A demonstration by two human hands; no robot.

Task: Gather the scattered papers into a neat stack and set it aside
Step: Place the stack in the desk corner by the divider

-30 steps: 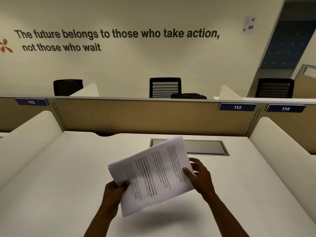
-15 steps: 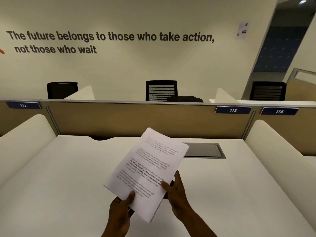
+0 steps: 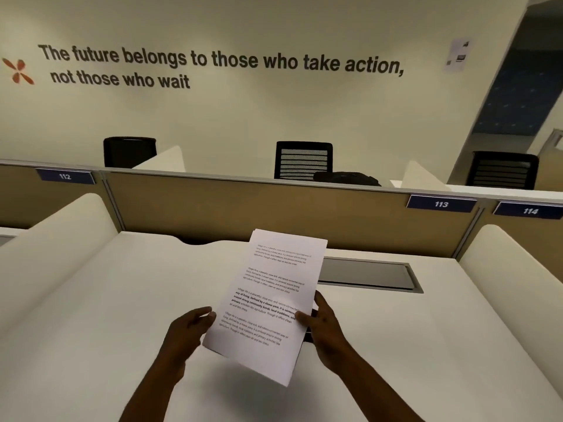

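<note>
A stack of white printed papers (image 3: 274,287) is held up above the white desk (image 3: 100,324), long side pointing away from me and tilted slightly right. My right hand (image 3: 324,328) grips its right edge, thumb on the printed front and fingers behind. My left hand (image 3: 187,330) is at the left edge, with loosely curved fingertips touching the side of the stack. No other loose sheets show on the desk.
A grey cable hatch (image 3: 368,274) is set into the desk behind the papers. A tan partition (image 3: 243,208) closes the back, and rounded white dividers (image 3: 58,239) (image 3: 515,263) bound both sides. Black chairs (image 3: 303,159) stand beyond the partition.
The stack has turned from slanted to nearly lengthwise. My left hand left the bottom corner and moved to the left edge. My right hand shifted up along the right edge.
</note>
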